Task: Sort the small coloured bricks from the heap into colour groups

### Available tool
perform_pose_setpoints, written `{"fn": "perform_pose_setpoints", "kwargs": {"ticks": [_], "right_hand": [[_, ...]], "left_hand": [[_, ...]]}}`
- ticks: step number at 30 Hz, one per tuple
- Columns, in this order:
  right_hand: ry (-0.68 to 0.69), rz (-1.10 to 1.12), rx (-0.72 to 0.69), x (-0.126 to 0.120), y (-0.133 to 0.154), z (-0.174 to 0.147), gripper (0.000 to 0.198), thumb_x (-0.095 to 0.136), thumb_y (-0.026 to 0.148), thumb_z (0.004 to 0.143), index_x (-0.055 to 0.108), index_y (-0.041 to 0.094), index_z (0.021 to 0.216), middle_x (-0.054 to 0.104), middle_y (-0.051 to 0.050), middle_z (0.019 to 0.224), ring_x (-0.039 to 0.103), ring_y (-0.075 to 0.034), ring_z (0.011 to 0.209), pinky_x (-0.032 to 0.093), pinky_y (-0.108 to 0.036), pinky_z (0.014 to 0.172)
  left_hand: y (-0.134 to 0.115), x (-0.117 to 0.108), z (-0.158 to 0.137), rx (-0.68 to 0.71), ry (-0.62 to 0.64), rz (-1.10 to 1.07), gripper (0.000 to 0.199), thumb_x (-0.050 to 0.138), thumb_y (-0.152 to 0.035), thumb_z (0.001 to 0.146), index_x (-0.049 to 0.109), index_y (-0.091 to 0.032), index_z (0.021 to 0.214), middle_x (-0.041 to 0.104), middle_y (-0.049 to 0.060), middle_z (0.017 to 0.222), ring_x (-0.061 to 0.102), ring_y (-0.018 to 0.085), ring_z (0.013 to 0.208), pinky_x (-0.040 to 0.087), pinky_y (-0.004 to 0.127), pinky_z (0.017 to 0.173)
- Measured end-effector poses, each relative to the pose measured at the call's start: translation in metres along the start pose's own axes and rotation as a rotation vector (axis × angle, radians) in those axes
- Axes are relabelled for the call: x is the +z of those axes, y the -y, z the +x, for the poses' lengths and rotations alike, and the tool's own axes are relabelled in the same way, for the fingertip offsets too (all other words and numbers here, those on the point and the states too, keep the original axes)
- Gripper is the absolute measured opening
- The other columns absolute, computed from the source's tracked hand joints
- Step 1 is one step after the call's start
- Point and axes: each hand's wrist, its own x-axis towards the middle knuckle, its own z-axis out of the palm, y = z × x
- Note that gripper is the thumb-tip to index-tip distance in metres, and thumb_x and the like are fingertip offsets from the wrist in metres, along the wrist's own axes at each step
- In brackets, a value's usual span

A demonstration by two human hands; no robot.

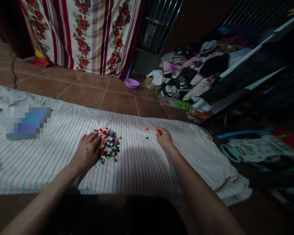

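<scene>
A heap of small coloured cubes point(109, 145) lies on a striped cloth point(137, 169). Against the heap's left edge rests my left hand point(89, 148), its fingers stretched out and lying low, with fingertips touching the outer pieces. My right hand point(164, 137) is to the right of the heap, thumb and fingers pinched on a small yellow cube point(157, 131) close to the cloth. Two loose pieces lie just left of that hand: an orange cube point(146, 129) and a black cube point(147, 137).
A blurred-out blue rectangle point(30, 122) lies at the cloth's left. On the tiled floor beyond are a purple basin point(131, 84) and a floral curtain point(83, 36). Piled clothes point(186, 71) and a dark slanted frame point(254, 62) stand at the right.
</scene>
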Motion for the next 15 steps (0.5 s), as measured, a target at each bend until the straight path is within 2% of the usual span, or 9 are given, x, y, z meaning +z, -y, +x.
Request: {"fn": "perform_pose_setpoints", "kwargs": {"ticks": [7,11,15], "right_hand": [[0.024,0.057,0.063,-0.005,0.006,0.0,0.037,0.048,0.011,0.074,0.074,0.019,0.099,0.07,-0.007,0.095,0.064,-0.019,0.088,0.05,-0.031,0.085],[-0.079,0.002,0.099,-0.016,0.018,-0.005,0.033,0.047,0.016,0.079,0.074,0.016,0.098,0.069,-0.011,0.096,0.064,-0.022,0.086,0.049,-0.035,0.085],[-0.155,0.067,0.02,-0.022,0.046,-0.011,0.034,0.046,0.018,0.08,0.072,0.011,0.101,0.068,-0.014,0.098,0.063,-0.023,0.085,0.049,-0.035,0.084]], "left_hand": [[-0.004,-0.005,0.001,-0.032,0.012,-0.044,0.04,0.036,-0.026,0.092,0.066,-0.019,0.118,0.062,0.013,0.13,0.05,0.03,0.129,0.036,0.058,0.109],[-0.003,-0.007,0.002,-0.04,0.008,-0.084,0.039,0.036,-0.026,0.093,0.066,-0.02,0.118,0.063,0.013,0.128,0.05,0.03,0.129,0.036,0.058,0.109],[-0.001,-0.009,0.002,-0.01,0.014,-0.112,0.041,0.033,-0.027,0.095,0.066,-0.017,0.117,0.064,0.013,0.126,0.052,0.028,0.125,0.038,0.055,0.109]]}}
